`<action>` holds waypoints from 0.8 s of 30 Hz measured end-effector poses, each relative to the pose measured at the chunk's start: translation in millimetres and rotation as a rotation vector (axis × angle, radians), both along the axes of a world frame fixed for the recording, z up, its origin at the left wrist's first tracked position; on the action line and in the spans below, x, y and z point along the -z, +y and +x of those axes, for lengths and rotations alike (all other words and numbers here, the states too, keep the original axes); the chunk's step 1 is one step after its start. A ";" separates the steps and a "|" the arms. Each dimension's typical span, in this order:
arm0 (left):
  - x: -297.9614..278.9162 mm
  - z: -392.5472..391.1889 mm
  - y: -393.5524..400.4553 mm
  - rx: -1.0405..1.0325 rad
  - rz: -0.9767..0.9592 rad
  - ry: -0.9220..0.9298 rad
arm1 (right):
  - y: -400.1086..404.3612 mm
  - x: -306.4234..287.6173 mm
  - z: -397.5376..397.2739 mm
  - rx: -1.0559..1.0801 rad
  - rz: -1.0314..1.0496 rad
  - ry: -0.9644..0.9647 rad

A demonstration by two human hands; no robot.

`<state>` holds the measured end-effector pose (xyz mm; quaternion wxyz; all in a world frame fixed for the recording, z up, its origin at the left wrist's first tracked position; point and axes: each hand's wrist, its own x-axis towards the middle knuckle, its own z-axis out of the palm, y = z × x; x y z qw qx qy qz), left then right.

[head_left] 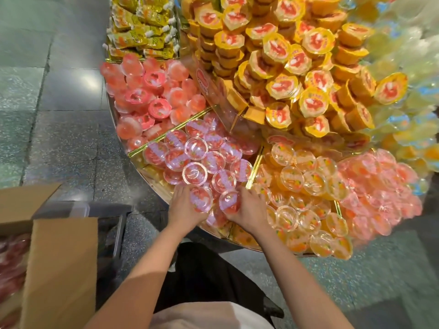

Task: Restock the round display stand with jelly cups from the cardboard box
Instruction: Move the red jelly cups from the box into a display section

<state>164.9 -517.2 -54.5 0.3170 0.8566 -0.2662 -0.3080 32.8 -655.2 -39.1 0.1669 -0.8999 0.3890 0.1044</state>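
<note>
The round display stand [123,136] fills the upper right, split by gold dividers into wedges of jelly cups. Both hands are at the near edge of the wedge of red jelly cups [209,160] with clear lids. My left hand [184,207] wraps around one red cup [201,198] from the left. My right hand [248,210] holds another red cup [229,202] from the right. The open cardboard box [59,262] sits at the lower left, with more red cups [11,264] visible inside.
Orange jelly cups [306,198] fill the wedge to the right, pink cups [147,98] the wedge to the left. A tall pile of yellow cups [297,67] rises in the stand's middle. Grey tiled floor [59,115] lies left of the stand. A dark cart [111,224] stands beside the box.
</note>
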 end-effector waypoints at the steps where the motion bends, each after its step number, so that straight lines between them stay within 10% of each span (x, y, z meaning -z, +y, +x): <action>1: 2.1 -1.3 -2.8 -0.007 0.001 -0.005 | -1.4 4.6 -2.4 -0.030 -0.046 0.021; 17: 13.7 -19.0 -13.7 0.276 0.181 0.072 | -12.7 12.9 -2.9 -0.111 -0.042 0.099; 24: 9.4 -27.6 -20.6 -0.108 0.214 0.047 | -6.3 9.4 6.5 -0.117 -0.072 0.192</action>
